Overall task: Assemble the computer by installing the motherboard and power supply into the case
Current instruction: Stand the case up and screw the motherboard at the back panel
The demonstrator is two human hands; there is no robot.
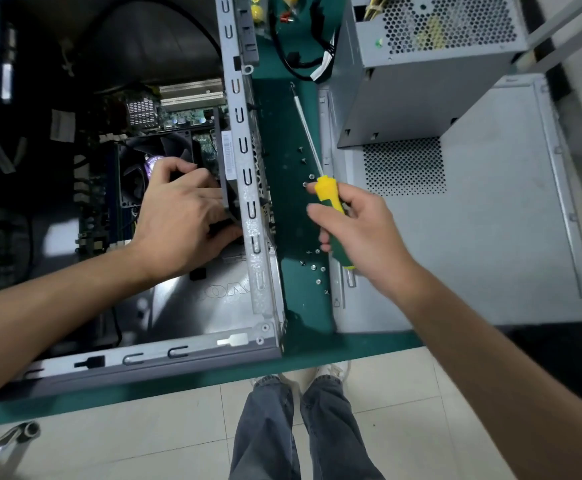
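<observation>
Inside the open case [253,188] lies the motherboard [102,188]; the left hand [182,216] grasps a dark bracket there. The right hand [362,230] clenches a screwdriver [327,192] over loose screws [314,268]; the power supply [421,64] sits on the side panel [507,220].

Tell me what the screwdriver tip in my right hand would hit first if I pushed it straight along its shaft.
The screwdriver in your right hand points up the bare green mat. Pushed on, its tip would probably first meet the black cable beside the power supply, though height is unclear.
</observation>
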